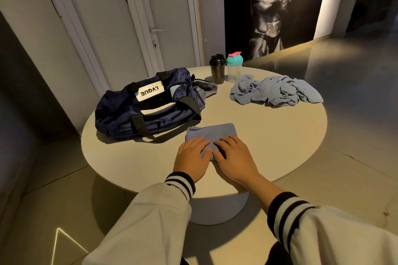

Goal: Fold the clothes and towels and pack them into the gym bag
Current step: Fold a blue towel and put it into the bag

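1. A person's left hand (191, 155) and right hand (233, 155) are pressing flat on a folded blue towel (212, 132), fingers straight and gripping nothing, at the near middle of a round table (269, 146).
2. A navy gym bag (148, 109) is sitting just left of the towel, apparently open at the top.
3. A crumpled blue pile of clothes (275, 91) is lying at the far right, near a black shaker (217, 69) and a teal-lidded shaker (234, 68).
4. The towel is looking soft, light and limp, so lifting it by both side edges together is probably going to keep the folds from slipping open.
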Tool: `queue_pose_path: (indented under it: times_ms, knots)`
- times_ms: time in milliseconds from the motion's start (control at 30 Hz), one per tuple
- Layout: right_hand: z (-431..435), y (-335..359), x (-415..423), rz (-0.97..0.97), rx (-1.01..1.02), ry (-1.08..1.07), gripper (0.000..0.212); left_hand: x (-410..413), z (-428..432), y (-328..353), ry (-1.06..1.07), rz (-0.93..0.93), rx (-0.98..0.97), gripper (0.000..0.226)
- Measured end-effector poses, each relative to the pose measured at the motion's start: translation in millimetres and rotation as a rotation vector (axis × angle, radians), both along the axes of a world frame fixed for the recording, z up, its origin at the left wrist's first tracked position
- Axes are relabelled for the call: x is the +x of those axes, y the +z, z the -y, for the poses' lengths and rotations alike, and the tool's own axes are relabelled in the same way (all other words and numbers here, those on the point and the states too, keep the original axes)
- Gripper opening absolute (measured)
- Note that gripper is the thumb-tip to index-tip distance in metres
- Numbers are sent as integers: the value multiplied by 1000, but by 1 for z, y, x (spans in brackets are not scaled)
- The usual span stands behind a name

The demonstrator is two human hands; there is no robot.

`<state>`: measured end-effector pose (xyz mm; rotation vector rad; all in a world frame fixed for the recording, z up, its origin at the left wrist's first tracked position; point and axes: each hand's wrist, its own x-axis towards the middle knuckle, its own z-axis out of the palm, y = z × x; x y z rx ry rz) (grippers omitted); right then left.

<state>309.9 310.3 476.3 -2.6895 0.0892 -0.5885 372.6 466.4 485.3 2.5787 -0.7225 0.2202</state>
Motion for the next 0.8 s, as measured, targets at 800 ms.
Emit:
queue_pose_path:
  times_ms: [800]
  knots:
    - [6, 14, -21, 161, 410, 68, 37, -2, -19, 3, -40, -265, -603, 23]
